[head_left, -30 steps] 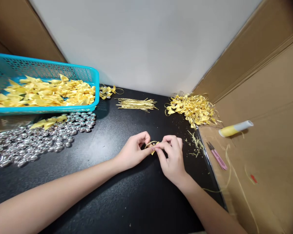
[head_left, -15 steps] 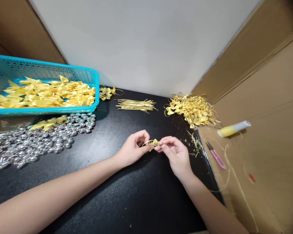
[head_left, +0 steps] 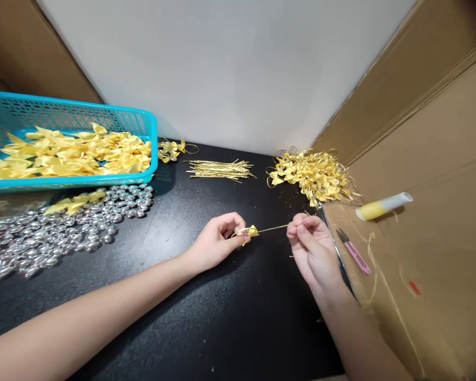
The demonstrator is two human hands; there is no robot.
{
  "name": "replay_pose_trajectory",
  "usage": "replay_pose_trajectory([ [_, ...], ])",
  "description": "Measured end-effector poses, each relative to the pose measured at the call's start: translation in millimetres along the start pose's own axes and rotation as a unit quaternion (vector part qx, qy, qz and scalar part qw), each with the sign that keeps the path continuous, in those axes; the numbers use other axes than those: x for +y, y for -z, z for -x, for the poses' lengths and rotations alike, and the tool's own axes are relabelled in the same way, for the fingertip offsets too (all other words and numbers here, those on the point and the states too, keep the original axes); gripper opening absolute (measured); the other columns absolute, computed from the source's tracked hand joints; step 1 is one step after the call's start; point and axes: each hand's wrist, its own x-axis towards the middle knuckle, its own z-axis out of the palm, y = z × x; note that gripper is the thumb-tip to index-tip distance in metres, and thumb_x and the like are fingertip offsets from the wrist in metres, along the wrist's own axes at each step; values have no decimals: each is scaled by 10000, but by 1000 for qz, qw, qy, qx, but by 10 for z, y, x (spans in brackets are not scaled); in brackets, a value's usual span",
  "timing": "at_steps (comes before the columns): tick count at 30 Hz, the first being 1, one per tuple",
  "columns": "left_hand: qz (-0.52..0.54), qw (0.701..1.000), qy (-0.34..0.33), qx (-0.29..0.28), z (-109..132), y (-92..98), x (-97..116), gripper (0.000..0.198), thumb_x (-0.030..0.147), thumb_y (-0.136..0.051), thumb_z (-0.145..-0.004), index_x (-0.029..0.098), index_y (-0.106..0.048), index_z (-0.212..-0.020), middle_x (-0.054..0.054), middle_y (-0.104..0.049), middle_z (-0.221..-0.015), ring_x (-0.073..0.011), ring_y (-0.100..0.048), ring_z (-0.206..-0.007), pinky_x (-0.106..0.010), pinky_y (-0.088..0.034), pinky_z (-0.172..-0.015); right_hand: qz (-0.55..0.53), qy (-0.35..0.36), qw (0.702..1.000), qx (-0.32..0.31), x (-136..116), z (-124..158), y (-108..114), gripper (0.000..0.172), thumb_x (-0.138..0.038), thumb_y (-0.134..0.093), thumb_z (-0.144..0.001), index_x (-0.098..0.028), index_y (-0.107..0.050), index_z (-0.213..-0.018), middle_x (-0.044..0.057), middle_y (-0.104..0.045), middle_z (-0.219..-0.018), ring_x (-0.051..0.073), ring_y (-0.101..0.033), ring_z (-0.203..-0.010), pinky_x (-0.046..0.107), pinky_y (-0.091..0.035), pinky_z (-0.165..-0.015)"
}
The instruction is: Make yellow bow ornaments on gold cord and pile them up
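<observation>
My left hand (head_left: pixel 218 241) pinches a small yellow ribbon bow (head_left: pixel 252 232) with a gold loop, just above the black table (head_left: pixel 190 296). My right hand (head_left: pixel 311 246) is closed on the end of a thin gold cord (head_left: pixel 272 229) that runs taut from the bow to its fingertips. The two hands are apart, roughly a hand's width between them.
A teal basket (head_left: pixel 103 114) of yellow bows sits at the back left, silver beads (head_left: pixel 63 227) spread below it. Cut gold cords (head_left: pixel 220 169) and a pile of finished bows (head_left: pixel 313 174) lie at the back. On cardboard at right lie pink snips (head_left: pixel 355 253) and a yellow-white tube (head_left: pixel 383 206).
My right hand has pulled away to the right, drawing the gold cord out straight from the bow. My left hand has stayed nearly in place holding the bow.
</observation>
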Motion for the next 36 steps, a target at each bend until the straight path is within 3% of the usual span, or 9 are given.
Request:
replay_pose_trajectory([
  [7, 20, 1000, -3, -12, 11, -4, 21, 140, 233, -692, -752, 145, -584, -746, 22, -621, -685, -87, -514, -629, -221, -382, -621, -16, -54, 998, 4, 76, 26, -20, 172, -194, -878, -618, -250, -732, -689, -56, -706, -779, 45, -692, -656, 119, -576, -660],
  [12, 16, 1000, 4, -17, 32, 9, 30, 125, 248, -700, -766, 144, -651, -812, 5, -663, -731, -97, -547, -665, -229, -403, -659, -12, -77, 997, -12, 113, 55, -40, 144, -227, -862, -655, -246, -725, -696, -16, -771, -944, 76, -729, -747, 150, -590, -717],
  [20, 8, 1000, 9, -7, 32, 7, 41, 116, 249, -699, -760, 141, -662, -780, 1, -658, -701, -105, -549, -655, -234, -400, -646, 28, -16, 999, 6, 53, 62, -22, 182, -294, -864, -660, -264, -738, -788, -28, -768, -747, 93, -721, -656, 177, -601, -658],
  [31, 5, 1000, 26, -2, 23, -13, 55, 132, 251, -703, -744, 136, -640, -756, 12, -635, -664, -92, -531, -609, -220, -388, -603, 37, 12, 999, -6, 34, 63, -50, 125, -258, -854, -675, -281, -747, -736, -42, -763, -778, 83, -724, -684, 163, -602, -673],
  [36, 19, 999, 42, 2, 26, 22, 55, 171, 276, -734, -739, 134, -642, -766, 15, -647, -660, -81, -543, -579, -215, -407, -600, 117, 19, 993, -22, 103, 117, -54, 80, -263, -818, -715, -255, -751, -759, -9, -764, -795, 123, -726, -676, 234, -623, -666],
])
